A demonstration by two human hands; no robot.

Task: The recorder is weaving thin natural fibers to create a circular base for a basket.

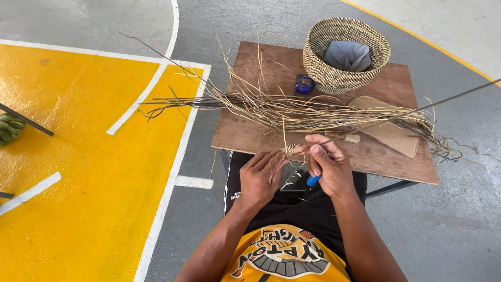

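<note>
Outdoors on a painted sports court (78,209): grey concrete, a broad yellow field, white lines. On it, a low brown plywood counter (261,136), seen from above, with dark shorts and a yellow printed shirt at the near edge.

At the counter's near edge, a small woven start (291,151) of pale straw, just a tight little coil, pinched between both hands. Left hand (261,175) knuckles up, fingertips closed on the coil's left side. Right hand (327,164) closed too, thumb and forefinger clamped on a thin strand running out of the coil, with a blue-handled tool (312,180) tucked under the palm, only the handle end showing. Hands close together, nearly touching at the coil.

Just beyond, a long loose bundle of straw fibres (313,112) lying crosswise on the counter, pale tan for most of its length, darker strands trailing off the left edge over the white line, a tangled end hanging off the right edge. Under the bundle on the right, a flat piece of brown cardboard (391,136), and beside it a short pale wooden piece (350,138).

Farther back, a round woven basket (346,55), upright at the counter's far right corner, with a folded grey cloth (348,56) inside. Touching or just beside its base on the left, a small blue object (303,84), too small to identify.

Far left, at the frame's edge, a bunch of green bananas (9,128) on the yellow paint, next to a dark rod (26,120).
</note>
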